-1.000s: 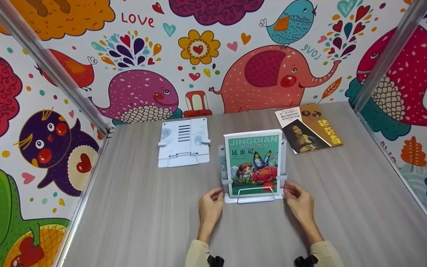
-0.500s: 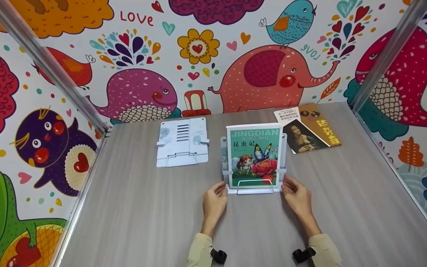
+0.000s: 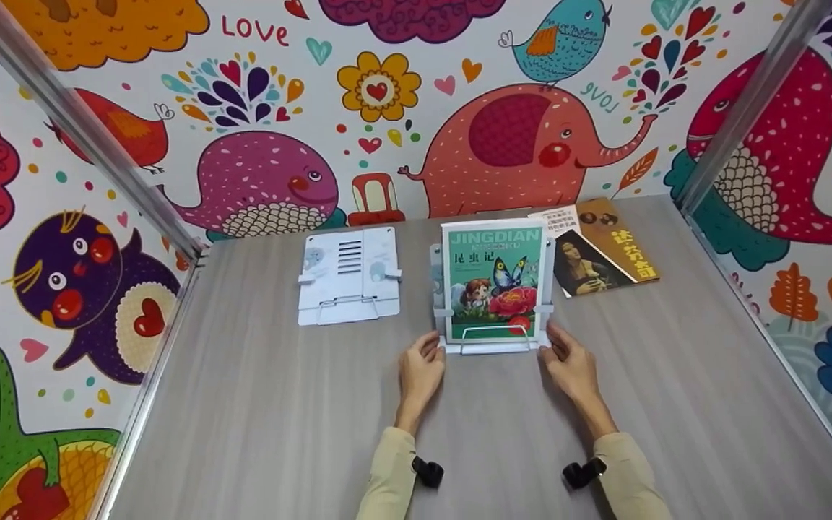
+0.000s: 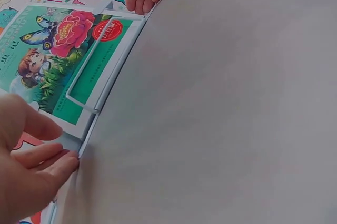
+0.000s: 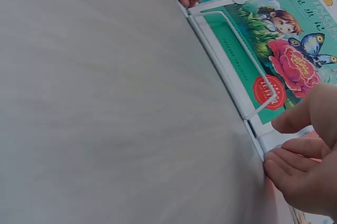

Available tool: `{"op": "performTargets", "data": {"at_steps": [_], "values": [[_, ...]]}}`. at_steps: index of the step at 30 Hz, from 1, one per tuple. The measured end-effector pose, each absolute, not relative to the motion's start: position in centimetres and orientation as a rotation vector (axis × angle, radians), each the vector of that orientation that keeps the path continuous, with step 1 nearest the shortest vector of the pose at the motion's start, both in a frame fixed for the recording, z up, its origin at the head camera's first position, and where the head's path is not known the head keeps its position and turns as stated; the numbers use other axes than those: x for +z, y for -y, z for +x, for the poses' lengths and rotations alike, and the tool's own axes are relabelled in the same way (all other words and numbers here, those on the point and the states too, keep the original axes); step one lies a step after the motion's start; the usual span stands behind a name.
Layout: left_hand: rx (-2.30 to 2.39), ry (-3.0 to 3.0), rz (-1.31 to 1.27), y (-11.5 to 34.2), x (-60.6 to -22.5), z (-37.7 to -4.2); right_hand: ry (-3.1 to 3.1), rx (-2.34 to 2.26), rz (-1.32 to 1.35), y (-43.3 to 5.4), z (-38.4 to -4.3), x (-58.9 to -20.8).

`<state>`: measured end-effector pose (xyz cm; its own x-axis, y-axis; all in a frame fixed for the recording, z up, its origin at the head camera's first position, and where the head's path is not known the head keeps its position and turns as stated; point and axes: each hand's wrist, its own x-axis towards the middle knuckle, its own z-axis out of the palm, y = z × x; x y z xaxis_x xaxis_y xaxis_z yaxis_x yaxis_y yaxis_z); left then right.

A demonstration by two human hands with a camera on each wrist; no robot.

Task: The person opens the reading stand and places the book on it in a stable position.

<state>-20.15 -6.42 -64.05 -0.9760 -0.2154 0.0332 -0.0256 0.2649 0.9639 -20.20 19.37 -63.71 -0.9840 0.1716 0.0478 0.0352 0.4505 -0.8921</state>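
A green-covered book [image 3: 495, 282] with a butterfly and a red flower stands leaning on a white book stand [image 3: 440, 289]. The stand's wire holder [image 3: 495, 339] crosses the bottom of the cover, and side clips flank it. My left hand [image 3: 422, 370] touches the lower left corner of the stand's base with its fingertips; in the left wrist view its thumb [image 4: 45, 126] is apart from the fingers. At the lower right corner, my right hand [image 3: 571, 365] has its fingertips against the base edge, its thumb [image 5: 292, 120] raised above them.
A second white book stand [image 3: 349, 278] lies flat at the back left, its wire holder towards me. Behind the green book to the right lies a yellow, white and black book [image 3: 596, 249]. Patterned wall panels [image 3: 380, 87] border the grey table [image 3: 279, 433].
Both hands and the stand with the green book have moved away from me across the table, close to the book at the back right. The flat stand appears unmoved; the head view has shifted slightly.
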Motion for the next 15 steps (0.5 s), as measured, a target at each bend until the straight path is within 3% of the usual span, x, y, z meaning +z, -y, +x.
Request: {"op": "performTargets", "data": {"at_steps": [15], "values": [[-1.878,2.454,0.094,5.3,-63.6,-23.6,2.617,1.557,-0.139,-20.1,-24.1,-63.7]]}}
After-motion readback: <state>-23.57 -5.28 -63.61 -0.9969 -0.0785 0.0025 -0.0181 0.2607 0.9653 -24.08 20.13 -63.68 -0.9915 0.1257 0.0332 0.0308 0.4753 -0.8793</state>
